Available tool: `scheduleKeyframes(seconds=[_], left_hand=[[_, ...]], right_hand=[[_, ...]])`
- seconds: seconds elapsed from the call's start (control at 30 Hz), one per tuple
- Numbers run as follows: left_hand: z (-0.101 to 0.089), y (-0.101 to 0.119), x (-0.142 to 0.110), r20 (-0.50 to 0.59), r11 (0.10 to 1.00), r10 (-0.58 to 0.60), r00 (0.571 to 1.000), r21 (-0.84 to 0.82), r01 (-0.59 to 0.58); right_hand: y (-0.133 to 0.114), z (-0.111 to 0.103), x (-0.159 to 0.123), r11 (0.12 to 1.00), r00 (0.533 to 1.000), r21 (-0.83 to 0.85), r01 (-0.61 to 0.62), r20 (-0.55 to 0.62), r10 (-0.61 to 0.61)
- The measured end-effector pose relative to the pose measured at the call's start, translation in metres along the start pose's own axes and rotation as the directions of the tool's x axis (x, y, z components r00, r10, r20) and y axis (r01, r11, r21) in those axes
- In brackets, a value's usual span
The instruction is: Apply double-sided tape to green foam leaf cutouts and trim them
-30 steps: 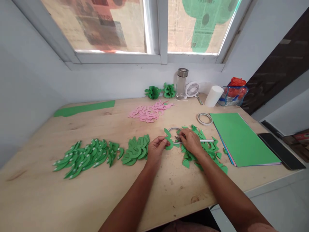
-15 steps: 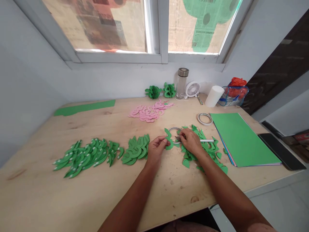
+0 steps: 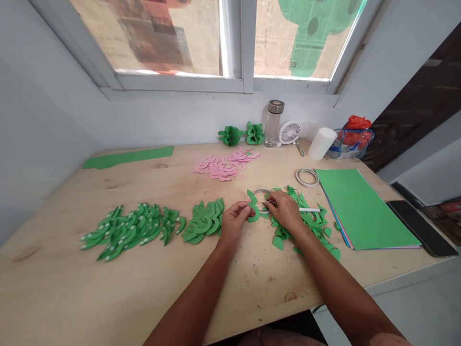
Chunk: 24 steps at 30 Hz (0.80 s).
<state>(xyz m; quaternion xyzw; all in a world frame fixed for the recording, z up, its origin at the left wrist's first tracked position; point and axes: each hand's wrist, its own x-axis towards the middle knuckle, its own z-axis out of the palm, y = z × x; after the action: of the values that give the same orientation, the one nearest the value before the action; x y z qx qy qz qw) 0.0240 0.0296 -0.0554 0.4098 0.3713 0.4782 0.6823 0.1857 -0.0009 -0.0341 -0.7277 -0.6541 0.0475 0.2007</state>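
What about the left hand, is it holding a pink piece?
No, the left hand holds a green paper cutout.

green paper cutout point(image 3: 255, 213) in left hand point(image 3: 234, 221)

Matt green paper — the wavy cutout point(image 3: 255, 213), the scraps point(image 3: 314, 222) and the large sheet point(image 3: 363, 206) alike — shows against a smooth wooden tabletop point(image 3: 126, 293) with visible grain. The clear bottle point(image 3: 272, 130) looks glossy beneath its shiny metallic lid point(image 3: 276, 106); the fan point(image 3: 289, 132) is smooth white plastic, the pouch point(image 3: 345, 150) transparent, shiny plastic.
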Motion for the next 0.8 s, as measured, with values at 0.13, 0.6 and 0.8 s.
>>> scheduleKeyframes(seconds=[0.13,0.6,0.8], left_hand=[[-0.0006,-0.0006,0.0005,0.012,1.0,-0.003,1.0,-0.005,0.003],[-0.0012,-0.0011,0.001,0.032,1.0,0.02,0.999,0.019,-0.021],[-0.0001,0.0005,0.0008,0.024,0.999,0.007,1.0,0.047,-0.008]], right_hand=[[-0.0029,-0.001,0.0007,0.999,1.0,-0.042,-0.001,0.002,0.001],[-0.0051,-0.0089,0.001,0.99,0.99,-0.112,0.091,0.116,-0.078],[-0.0083,-0.01,0.0021,0.979,0.985,-0.171,0.108,0.155,-0.081]])
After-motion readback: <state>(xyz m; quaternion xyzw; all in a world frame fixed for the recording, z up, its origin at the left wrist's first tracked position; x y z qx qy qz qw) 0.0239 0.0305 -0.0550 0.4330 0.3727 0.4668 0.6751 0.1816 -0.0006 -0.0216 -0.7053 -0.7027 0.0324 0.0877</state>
